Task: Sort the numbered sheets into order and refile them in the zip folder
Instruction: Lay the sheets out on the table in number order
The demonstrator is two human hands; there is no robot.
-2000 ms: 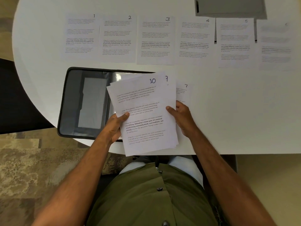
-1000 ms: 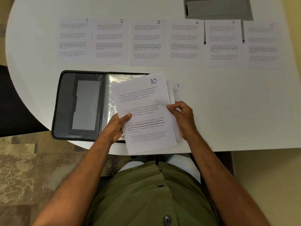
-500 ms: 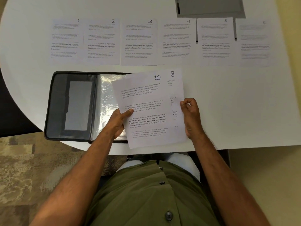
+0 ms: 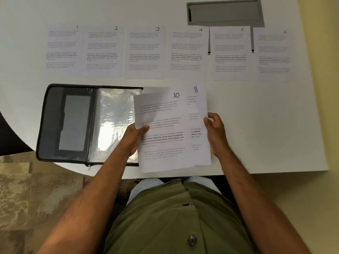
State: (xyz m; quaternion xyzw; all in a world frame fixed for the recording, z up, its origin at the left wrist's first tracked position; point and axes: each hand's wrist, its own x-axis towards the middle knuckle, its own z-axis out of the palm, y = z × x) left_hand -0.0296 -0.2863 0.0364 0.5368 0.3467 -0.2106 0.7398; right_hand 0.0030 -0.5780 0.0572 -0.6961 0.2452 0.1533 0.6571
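Observation:
Sheets numbered 1 (image 4: 62,50), 2 (image 4: 102,52), 3 (image 4: 144,53), 4 (image 4: 187,50), 5 (image 4: 230,52) and 6 (image 4: 274,54) lie in a row across the far part of the white table (image 4: 266,125). The black zip folder (image 4: 73,123) lies open below them, its clear sleeve showing. My left hand (image 4: 134,138) grips a small stack topped by sheet 10 (image 4: 161,132) at its left edge. My right hand (image 4: 214,132) pinches the right edge of sheet 8 (image 4: 199,125), which sticks out to the right from behind sheet 10. Another sheet's corner peeks above sheet 10.
A grey rectangular cable hatch (image 4: 225,12) is set into the table behind sheets 4 and 5. The table's near edge runs just under the held sheets. Patterned carpet (image 4: 36,198) lies to the left, and my green shirt (image 4: 174,217) fills the foreground.
Sheet 7, seen peeking out on the right earlier, is no longer visible. My right hand has slid sheet 8 out to the right from behind sheet 10.

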